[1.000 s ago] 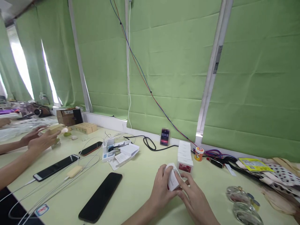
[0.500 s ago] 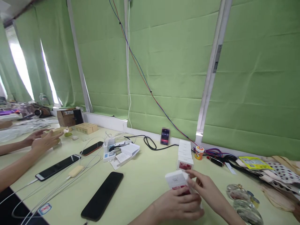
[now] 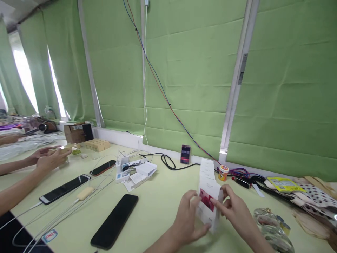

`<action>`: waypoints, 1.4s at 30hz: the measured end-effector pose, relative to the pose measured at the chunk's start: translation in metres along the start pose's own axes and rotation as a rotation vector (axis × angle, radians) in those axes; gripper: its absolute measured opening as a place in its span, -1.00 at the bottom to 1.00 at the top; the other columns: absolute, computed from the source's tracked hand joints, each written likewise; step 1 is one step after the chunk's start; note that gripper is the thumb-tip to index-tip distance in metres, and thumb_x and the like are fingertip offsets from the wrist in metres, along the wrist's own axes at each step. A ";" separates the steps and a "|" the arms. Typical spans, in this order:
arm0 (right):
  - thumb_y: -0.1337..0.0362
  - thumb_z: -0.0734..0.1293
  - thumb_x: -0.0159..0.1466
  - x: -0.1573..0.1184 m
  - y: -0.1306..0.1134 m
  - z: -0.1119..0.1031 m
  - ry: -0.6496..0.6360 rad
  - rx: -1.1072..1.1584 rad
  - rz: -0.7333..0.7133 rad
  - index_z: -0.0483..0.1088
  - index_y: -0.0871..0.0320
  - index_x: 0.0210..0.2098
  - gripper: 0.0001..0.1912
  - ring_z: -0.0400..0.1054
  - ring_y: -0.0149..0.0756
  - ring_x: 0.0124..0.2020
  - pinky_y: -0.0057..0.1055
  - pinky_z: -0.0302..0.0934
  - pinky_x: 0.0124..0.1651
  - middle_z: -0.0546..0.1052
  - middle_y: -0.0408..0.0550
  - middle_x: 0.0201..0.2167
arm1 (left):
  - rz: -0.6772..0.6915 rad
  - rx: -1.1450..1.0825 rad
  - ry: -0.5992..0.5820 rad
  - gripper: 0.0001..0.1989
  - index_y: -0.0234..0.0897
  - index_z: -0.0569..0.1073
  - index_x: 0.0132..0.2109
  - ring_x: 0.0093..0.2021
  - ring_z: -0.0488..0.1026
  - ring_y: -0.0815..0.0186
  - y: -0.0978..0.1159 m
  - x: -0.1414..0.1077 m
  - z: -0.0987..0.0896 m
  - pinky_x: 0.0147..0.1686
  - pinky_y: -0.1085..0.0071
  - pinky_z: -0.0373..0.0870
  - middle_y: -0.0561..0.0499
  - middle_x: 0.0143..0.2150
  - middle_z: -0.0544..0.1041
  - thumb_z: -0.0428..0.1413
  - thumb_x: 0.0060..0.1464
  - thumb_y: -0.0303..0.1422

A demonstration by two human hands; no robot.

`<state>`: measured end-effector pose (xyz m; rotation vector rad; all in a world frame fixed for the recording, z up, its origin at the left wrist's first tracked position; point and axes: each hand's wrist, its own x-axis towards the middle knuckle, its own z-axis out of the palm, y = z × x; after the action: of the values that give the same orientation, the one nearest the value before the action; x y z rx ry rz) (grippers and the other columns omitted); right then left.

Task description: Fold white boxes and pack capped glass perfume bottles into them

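Observation:
A small white box with a red floral picture stands slightly tilted just above or on the table, between my two hands. My left hand holds its left side, fingertips at the upper edge and thumb near the lower front. On the other side, my right hand grips it with the thumb on the picture and the fingers behind the right edge. Directly behind is a row of similar white boxes, partly covered by the held one. Whether the held box touches the table is unclear.
A black phone lies to the left. Glass bottles stand at the right, and an orange tub beside the box row. Opened white packaging, cables and a power strip lie farther back. Another person's hands work at far left.
The box has been turned more upright and moved toward the row, so its picture now faces me. My left hand has shifted from across its front to its left side.

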<state>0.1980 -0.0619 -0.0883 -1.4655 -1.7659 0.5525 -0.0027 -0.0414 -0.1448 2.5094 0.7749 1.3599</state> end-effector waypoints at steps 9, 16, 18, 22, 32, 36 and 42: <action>0.27 0.19 0.28 -0.015 -0.012 0.033 -0.098 -0.317 -0.347 0.38 0.06 -0.38 -0.83 0.42 -0.29 -0.40 -0.46 0.23 -0.34 0.50 -0.13 -0.38 | -0.540 -0.835 -0.073 -0.49 -0.26 0.36 -0.02 -0.10 0.43 0.11 -0.005 -0.003 0.044 -0.13 0.27 0.39 -0.04 -0.13 0.49 0.26 -0.20 -0.49; 0.27 0.12 0.34 0.000 0.004 0.010 -0.074 -0.577 -0.141 0.44 0.09 -0.07 -0.69 0.49 -0.10 -0.22 -0.33 0.29 -0.26 0.55 0.02 -0.17 | -0.523 -0.788 -0.074 -0.21 -0.16 0.13 0.24 0.10 0.32 0.09 -0.031 -0.001 0.022 0.08 0.12 0.24 -0.10 0.12 0.38 0.22 -0.14 -0.55; 0.30 0.13 0.33 0.002 0.008 0.010 -0.085 -0.691 -0.097 0.45 0.12 -0.11 -0.71 0.50 -0.07 -0.27 -0.33 0.28 -0.34 0.53 0.05 -0.23 | -0.449 -0.670 -0.123 -0.10 -0.07 -0.08 0.32 0.17 0.25 0.11 -0.034 -0.003 0.018 0.14 0.10 0.16 -0.11 0.21 0.28 0.18 -0.07 -0.57; 0.36 0.16 0.31 0.002 0.010 0.016 -0.120 -0.712 -0.132 0.45 0.12 -0.14 -0.75 0.49 -0.12 -0.28 -0.38 0.26 -0.35 0.49 0.04 -0.22 | -0.332 -0.437 -0.205 -0.11 -0.02 -0.14 0.34 0.22 0.16 0.10 -0.036 -0.009 0.015 0.18 0.10 0.10 -0.12 0.27 0.16 0.13 -0.02 -0.57; 0.28 0.04 0.39 0.004 0.010 0.020 -0.118 -0.573 -0.081 0.43 0.15 -0.37 -0.62 0.48 -0.16 -0.29 -0.39 0.17 -0.28 0.56 0.02 -0.34 | -0.420 -0.423 -0.168 -0.49 -0.20 0.22 0.02 -0.08 0.35 0.20 -0.030 -0.006 0.011 -0.07 0.27 0.28 -0.04 -0.06 0.40 0.19 -0.07 -0.51; 0.31 0.05 0.36 0.006 0.013 0.019 -0.089 -0.577 -0.040 0.41 0.14 -0.41 -0.64 0.48 -0.11 -0.32 -0.39 0.11 -0.36 0.59 0.06 -0.37 | -0.531 -0.561 -0.045 -0.49 -0.17 0.14 -0.15 -0.32 0.32 0.34 -0.029 -0.009 0.019 -0.32 0.44 0.27 0.09 -0.26 0.39 0.29 -0.12 -0.22; 0.37 0.09 0.30 0.009 0.014 0.014 -0.095 -0.536 -0.055 0.41 0.12 -0.48 -0.66 0.46 -0.17 -0.38 -0.41 0.07 -0.38 0.58 -0.02 -0.46 | -0.591 -0.846 0.104 -0.57 -0.25 0.22 -0.36 -0.36 0.30 0.38 -0.016 0.004 0.013 -0.35 0.49 0.23 0.10 -0.42 0.31 -0.04 0.11 0.07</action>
<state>0.1958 -0.0481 -0.1052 -1.7576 -2.1288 0.1174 0.0044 -0.0251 -0.1555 1.4276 0.6775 1.2354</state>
